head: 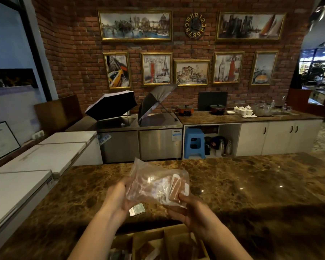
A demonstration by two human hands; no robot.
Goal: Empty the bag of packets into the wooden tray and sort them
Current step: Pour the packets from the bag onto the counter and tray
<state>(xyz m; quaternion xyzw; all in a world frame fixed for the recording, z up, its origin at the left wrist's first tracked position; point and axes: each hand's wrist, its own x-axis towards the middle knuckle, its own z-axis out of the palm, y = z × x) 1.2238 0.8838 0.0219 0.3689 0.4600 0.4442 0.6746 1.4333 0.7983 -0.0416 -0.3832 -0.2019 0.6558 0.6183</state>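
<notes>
I hold the clear plastic bag of brown and white packets (158, 184) up over the brown marble counter (242, 184), left hand (118, 197) and right hand (188, 211) gripping its lower corners. The compartmented wooden tray (169, 239) lies at the counter's near edge, directly below my right wrist.

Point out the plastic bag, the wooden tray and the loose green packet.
plastic bag (154, 182): head view, middle of its clear front.
wooden tray (166, 234): head view, a divider wall.
green packet (137, 209): head view, its face.

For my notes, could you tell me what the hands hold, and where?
Both grip the clear plastic bag of packets: left hand at its left edge, right hand at its lower right corner.
</notes>
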